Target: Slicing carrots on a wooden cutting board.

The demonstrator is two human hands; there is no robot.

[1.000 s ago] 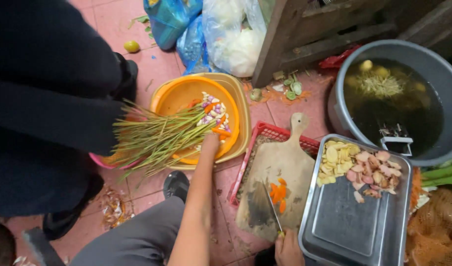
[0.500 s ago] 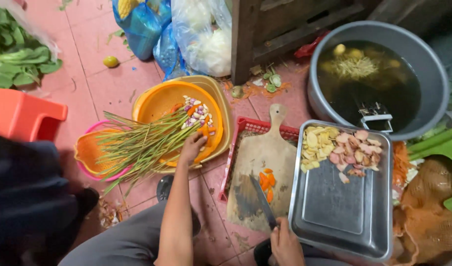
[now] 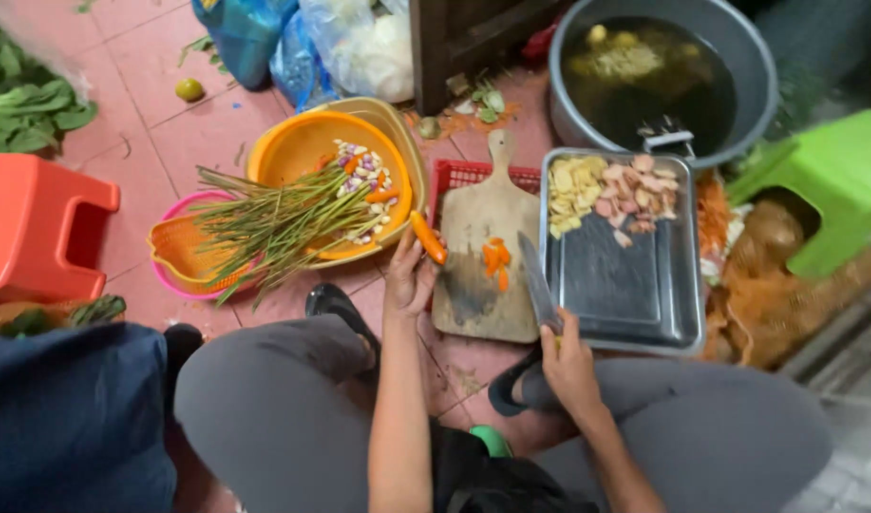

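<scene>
Orange stool (image 3: 37,223) sits far left on the tiled floor, then a pink basket (image 3: 184,252) and an orange bowl (image 3: 321,157) with long green stalks (image 3: 274,223) lying across both. Left hand (image 3: 409,275) pinches a slim orange chili (image 3: 428,237) at the wooden cutting board (image 3: 483,256), beside cut orange pieces (image 3: 495,258). Right hand (image 3: 568,366), fingers wrapped tight, grips a knife (image 3: 538,283) over the board's edge by the steel tray (image 3: 625,275), grey pot (image 3: 663,76) behind.
</scene>
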